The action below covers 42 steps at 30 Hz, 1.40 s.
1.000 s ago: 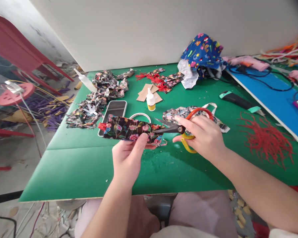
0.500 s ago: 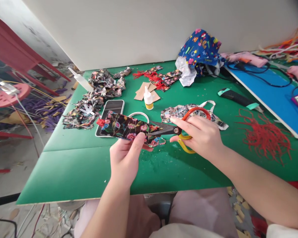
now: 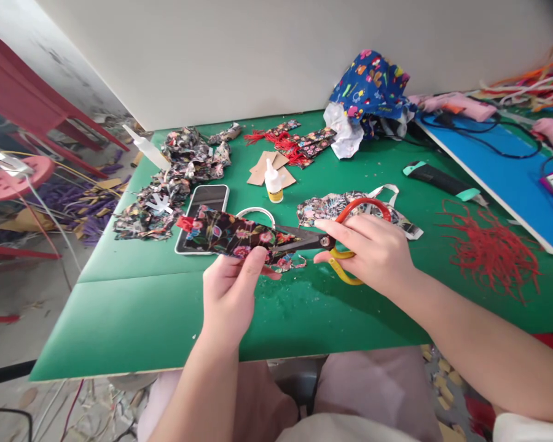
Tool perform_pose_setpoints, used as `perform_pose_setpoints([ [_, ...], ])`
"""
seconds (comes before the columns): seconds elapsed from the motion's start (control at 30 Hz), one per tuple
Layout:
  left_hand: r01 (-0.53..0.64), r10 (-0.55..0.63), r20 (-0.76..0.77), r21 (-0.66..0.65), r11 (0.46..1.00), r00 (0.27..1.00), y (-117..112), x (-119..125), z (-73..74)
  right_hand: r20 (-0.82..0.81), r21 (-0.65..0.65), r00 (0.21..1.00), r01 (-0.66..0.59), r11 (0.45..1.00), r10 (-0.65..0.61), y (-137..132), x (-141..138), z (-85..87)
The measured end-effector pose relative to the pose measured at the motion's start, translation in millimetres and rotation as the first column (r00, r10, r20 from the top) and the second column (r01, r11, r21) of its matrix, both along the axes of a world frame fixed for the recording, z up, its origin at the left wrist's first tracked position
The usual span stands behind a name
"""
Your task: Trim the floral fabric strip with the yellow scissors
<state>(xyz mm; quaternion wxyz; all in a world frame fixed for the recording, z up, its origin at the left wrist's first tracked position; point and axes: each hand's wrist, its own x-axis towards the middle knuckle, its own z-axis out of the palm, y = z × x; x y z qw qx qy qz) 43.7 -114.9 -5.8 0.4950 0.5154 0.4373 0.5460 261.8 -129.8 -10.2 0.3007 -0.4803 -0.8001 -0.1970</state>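
Observation:
Black floral fabric (image 3: 230, 235), with a red tassel at its left end, is pinched between the thumb and fingers of my left hand (image 3: 235, 288). My right hand (image 3: 373, 245) is closed around scissors (image 3: 323, 241) with one red-orange and one yellow handle. The parted blades point left and lie around the fabric's right end, where a loose trimmed strip (image 3: 291, 263) hangs below. Behind the fabric lie a phone (image 3: 208, 199) and a white ring (image 3: 260, 213), both partly covered. Floral fabric scraps (image 3: 317, 207) sit behind my right hand.
A small glue bottle (image 3: 273, 184) stands by brown card pieces (image 3: 258, 172). Crumpled fabric (image 3: 184, 156) and a white nozzle bottle (image 3: 150, 152) are at left. To the right lie a utility knife (image 3: 445, 181), red threads (image 3: 493, 252), a blue board (image 3: 507, 184) and pink glue guns (image 3: 470, 109).
Both hands, the fabric and the scissors stay almost in place. The blades look slightly closer together, and the whole view has shifted a little.

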Motion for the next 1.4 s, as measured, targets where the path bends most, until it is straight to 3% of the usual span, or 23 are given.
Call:
perform_pose_setpoints([
  [1.4, 0.058, -0.044, 0.154, -0.091, 0.994, 0.987, 0.9, 5.3, 5.8, 0.050, 0.030, 0.995, 0.082, 0.996, -0.084, -5.5, -3.2, 6.5],
])
